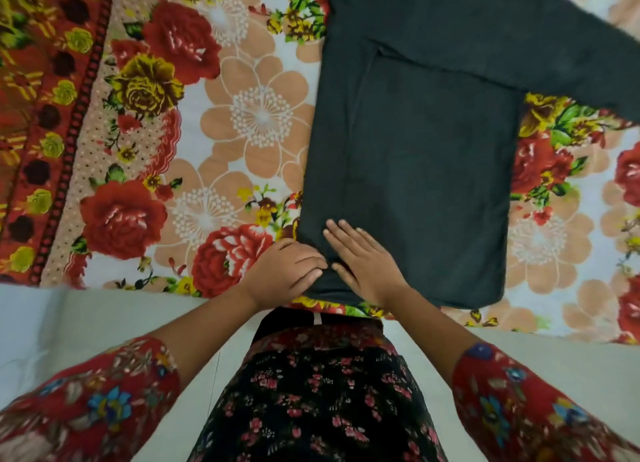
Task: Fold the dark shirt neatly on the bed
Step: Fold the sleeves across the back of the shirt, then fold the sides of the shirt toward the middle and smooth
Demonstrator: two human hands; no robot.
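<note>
The left hand (pixel 287 267) grips the near-left corner of the dark shirt (pixel 412 171), fingers curled over the hem edge. The right hand (pixel 363 257) lies flat just beside it, palm down, fingers spread, holding nothing and pressing the cloth.

Step in hand, as judged: the left side panel is already folded inward, shown by a long seam running near to far; the hands are setting its hem flush. The right sleeve (pixel 571 60) lies extended toward the far right, unfolded. The next move calls for bringing that sleeve and the right side inward to match.

The shirt lies on the floral bedspread (pixel 242 122), its hem close to the near bed edge. Open room exists left and right of the shirt; little remains at the near edge.
</note>
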